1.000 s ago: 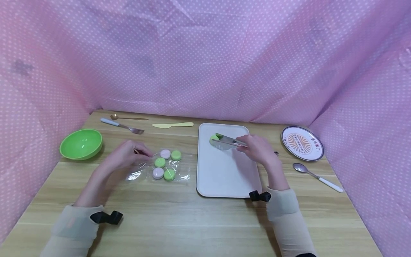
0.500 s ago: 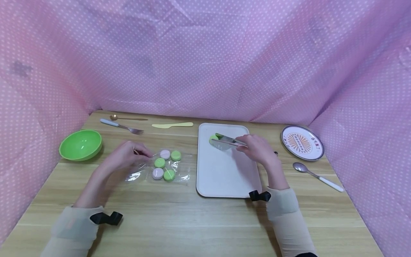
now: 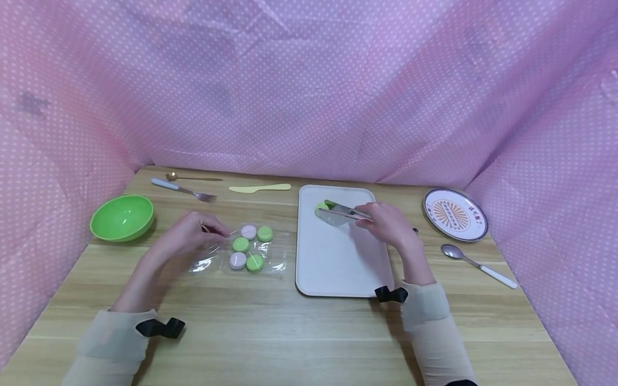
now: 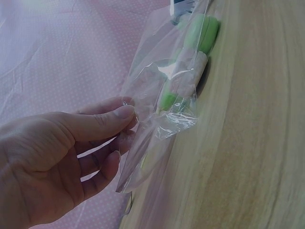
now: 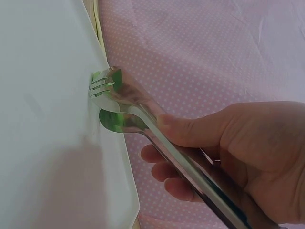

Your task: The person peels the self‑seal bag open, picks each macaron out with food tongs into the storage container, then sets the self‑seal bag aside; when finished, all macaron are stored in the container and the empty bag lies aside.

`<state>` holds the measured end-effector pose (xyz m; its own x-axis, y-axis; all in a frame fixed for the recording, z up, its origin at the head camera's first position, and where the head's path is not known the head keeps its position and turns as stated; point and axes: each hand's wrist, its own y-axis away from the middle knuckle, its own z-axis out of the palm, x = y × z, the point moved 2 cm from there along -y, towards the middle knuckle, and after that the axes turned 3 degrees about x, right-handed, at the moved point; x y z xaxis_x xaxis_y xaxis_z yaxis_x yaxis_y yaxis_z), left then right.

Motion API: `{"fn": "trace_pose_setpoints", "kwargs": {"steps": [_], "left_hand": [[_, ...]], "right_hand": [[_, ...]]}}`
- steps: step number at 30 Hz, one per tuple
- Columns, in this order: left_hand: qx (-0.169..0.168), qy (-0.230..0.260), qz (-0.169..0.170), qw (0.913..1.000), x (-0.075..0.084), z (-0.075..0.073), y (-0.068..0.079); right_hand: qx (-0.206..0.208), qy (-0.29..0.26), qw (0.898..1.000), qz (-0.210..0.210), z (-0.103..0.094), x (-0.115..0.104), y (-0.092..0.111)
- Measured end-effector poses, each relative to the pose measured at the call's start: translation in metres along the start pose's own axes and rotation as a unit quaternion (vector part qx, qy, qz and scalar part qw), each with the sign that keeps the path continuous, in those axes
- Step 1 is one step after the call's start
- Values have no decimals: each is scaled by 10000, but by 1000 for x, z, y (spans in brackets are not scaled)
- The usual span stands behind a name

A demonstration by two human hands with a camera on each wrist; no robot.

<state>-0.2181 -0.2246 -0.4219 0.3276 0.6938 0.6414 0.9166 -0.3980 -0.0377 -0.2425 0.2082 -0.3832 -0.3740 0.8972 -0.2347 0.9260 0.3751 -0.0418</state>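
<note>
My left hand [image 3: 195,233] pinches the edge of a clear plastic bag [image 4: 143,105] between thumb and fingers. Several green and pale pink macarons lie in the bag, among them a green macaron [image 3: 255,262] at its near side. With my right hand [image 3: 386,222] I hold metal serving tongs [image 5: 167,148], one arm ending in fork tines, the other in a spoon shape. At their tips a green macaron [image 3: 321,209] rests at the far left of the white tray [image 3: 343,262]; the tongs partly hide it.
A green bowl [image 3: 122,217] stands at the left. Behind the bag lie a fork [image 3: 185,190], a thin copper-coloured spoon [image 3: 193,177] and a yellow knife [image 3: 260,187]. At the right are a patterned plate [image 3: 456,228] and a white-handled spoon [image 3: 478,265]. A pink dotted cloth [image 3: 309,96] surrounds the table.
</note>
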Motion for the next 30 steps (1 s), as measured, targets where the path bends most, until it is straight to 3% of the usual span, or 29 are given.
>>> {"fn": "trace_pose_setpoints", "kwargs": {"steps": [15,21,26,30], "left_hand": [[-11,134,-30,9999,-1,2,4],[-63,246,-130,9996,-1,2,2],[-63,222,-184,9996,-2,1,1],[-86,225,-281,9993,-3,-1,2]], "right_hand": [[-120,-157,9998,-25,-3,-4,2],[263,-237,9992,-175,-14,-6,14],[518,-97,9968,-597,-13,-26,23],[341,-185,9961,-798,-3,-50,25]]}}
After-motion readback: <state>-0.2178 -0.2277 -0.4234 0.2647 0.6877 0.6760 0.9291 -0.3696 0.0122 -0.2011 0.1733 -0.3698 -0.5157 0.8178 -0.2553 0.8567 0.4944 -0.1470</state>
